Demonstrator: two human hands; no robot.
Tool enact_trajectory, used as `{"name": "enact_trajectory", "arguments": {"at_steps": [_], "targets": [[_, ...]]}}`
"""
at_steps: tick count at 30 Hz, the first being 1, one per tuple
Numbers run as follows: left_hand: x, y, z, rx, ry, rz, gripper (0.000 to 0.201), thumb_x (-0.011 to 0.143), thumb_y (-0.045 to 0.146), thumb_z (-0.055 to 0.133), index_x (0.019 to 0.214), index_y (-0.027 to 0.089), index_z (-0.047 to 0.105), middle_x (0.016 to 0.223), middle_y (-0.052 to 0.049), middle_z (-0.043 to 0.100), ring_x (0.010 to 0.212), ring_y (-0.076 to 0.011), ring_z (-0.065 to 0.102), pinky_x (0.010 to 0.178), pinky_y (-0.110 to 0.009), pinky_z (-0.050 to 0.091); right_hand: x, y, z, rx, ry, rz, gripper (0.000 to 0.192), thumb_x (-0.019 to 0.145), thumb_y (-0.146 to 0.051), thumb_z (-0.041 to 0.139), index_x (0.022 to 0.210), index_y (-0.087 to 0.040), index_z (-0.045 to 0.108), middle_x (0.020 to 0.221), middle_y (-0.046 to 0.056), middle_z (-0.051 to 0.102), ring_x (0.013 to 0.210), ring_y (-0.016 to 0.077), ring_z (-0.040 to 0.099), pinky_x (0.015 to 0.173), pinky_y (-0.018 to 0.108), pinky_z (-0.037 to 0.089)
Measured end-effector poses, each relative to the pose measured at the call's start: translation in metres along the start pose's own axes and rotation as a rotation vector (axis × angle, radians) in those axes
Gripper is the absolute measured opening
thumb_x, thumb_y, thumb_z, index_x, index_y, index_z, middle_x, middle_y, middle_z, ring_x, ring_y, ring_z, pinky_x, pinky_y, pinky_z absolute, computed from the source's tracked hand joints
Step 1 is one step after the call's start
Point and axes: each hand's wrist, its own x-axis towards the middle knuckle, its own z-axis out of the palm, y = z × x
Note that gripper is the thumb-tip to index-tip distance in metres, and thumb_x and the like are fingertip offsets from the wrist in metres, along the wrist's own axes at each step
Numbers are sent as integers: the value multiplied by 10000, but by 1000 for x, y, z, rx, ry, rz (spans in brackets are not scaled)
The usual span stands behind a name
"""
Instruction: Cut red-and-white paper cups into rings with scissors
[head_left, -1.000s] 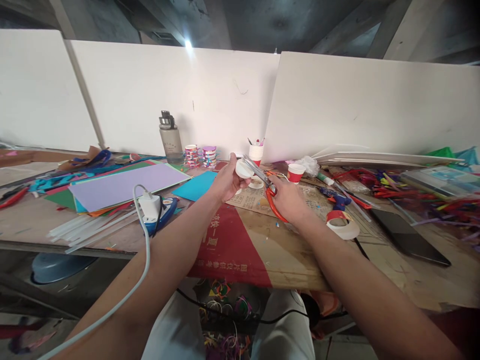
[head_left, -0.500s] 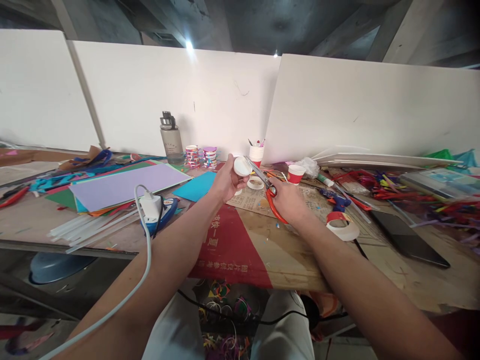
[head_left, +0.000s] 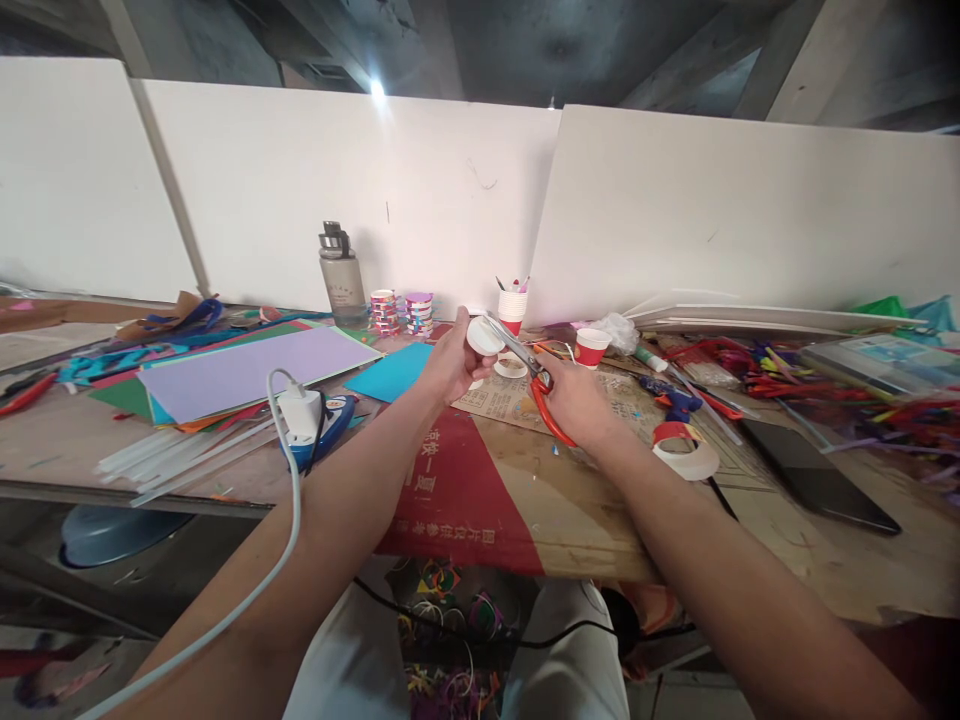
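left hand: the left hand [head_left: 448,366] is curled round a small white paper cup [head_left: 481,337], held up above the desk [head_left: 525,490], fingers wrapped on it

right hand: the right hand [head_left: 574,400] is closed through the red handles of the scissors [head_left: 529,375], grip looks firm

scissors: blades point up and left from the right hand, tips right at the cup's rim; can't tell if they're actually biting into it

under the hands: a cut white ring [head_left: 511,367] lies on the newspaper [head_left: 517,400]

just right of the right hand: white-and-red cup piece [head_left: 686,455], blue glue gun [head_left: 675,400], dark phone [head_left: 814,470]

behind the hands: red paper cup [head_left: 591,346], cup with pens [head_left: 513,303]

left of the left hand: water bottle [head_left: 341,272], lilac paper sheet [head_left: 255,370], white charger [head_left: 301,412]
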Motion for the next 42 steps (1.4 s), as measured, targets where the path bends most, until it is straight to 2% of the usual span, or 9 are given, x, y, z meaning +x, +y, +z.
{"name": "enact_trajectory", "arguments": {"at_steps": [5,9,14,18,22,27,37,42], "targets": [[2,2,-2,2,-4,-9,616,890,746,457,795,148,569,631,-58,635,423,-67,434,365,-173,223,0,-1,-1,-10,-1,4,409,935,-229,469,1305,-217,643,1108,119,744,913,271,681,730,324,436],[4,1,-4,9,19,-15,666,874,788,423,810,145,587,638,-71,652,402,-73,440,354,-187,201,-1,-2,-1,-15,-9,5,395,939,-263,492,1299,-211,646,1031,115,753,878,270,675,720,319,432],[7,-3,-5,-2,56,36,694,870,806,402,878,144,612,651,-61,661,487,-134,595,386,-216,329,-1,-1,0,-28,-6,13,378,953,-274,468,1276,-214,655,951,116,753,821,273,672,682,320,412],[7,-3,-4,-1,79,86,656,869,784,454,856,144,600,614,-37,631,486,-124,591,394,-217,344,0,-1,0,-5,-12,-1,380,947,-284,490,1283,-220,655,997,114,751,852,274,671,700,320,423],[5,-3,-3,36,45,30,623,883,762,460,776,157,567,567,-19,586,444,-107,544,371,-200,290,-1,0,1,5,13,-23,432,958,-306,485,1364,-225,610,1113,127,725,942,284,667,749,332,451],[5,-3,-4,59,22,-9,629,909,751,413,758,159,562,567,-31,594,425,-93,508,361,-181,263,0,0,1,-31,-8,-25,490,959,-258,460,1436,-210,557,1126,141,724,965,292,670,780,348,463],[4,6,-5,76,40,-81,716,901,798,321,750,144,573,575,-64,610,394,-74,484,324,-164,211,-1,-2,0,-65,-5,-29,403,953,-259,463,1321,-209,619,1127,122,742,973,289,686,754,332,455],[5,10,-9,86,45,-127,750,892,818,265,720,150,558,550,-72,599,363,-73,441,314,-173,174,-3,-4,-3,-71,-27,-32,394,950,-248,463,1302,-213,636,1040,115,761,895,279,696,723,323,444]]}}
